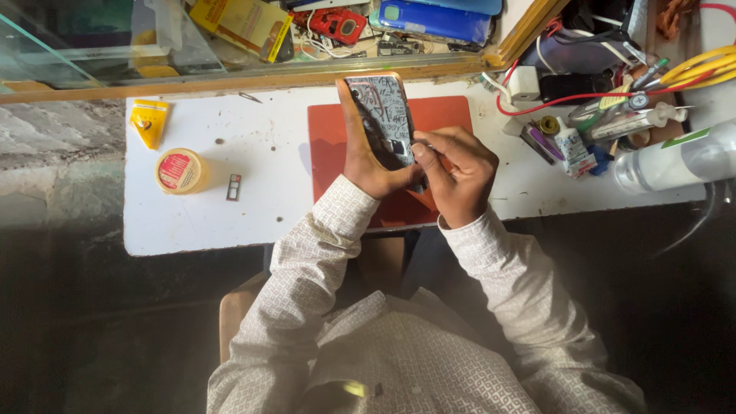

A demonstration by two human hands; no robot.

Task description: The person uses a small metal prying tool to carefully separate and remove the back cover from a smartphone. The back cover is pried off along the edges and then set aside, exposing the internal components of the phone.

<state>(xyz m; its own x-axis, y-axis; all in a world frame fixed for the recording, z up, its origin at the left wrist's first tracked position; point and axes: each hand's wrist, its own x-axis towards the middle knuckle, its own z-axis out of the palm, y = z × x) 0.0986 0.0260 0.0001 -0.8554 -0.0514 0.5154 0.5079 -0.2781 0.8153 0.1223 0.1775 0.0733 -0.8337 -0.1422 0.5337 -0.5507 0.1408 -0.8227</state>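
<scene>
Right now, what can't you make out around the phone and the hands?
- Head view: lower end of the phone is hidden by the left hand and right hand.
- Any tool in the right hand: too small.
- Small part beside the yellow tub: too small.
- Clear bottle: cut off by the right edge.

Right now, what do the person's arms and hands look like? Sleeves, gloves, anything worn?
Both hands are bare: left hand, right hand, no gloves, no rings or watch in view. Long sleeves of a whitish shirt with a small repeating geometric pattern reach to the wrists.
</scene>
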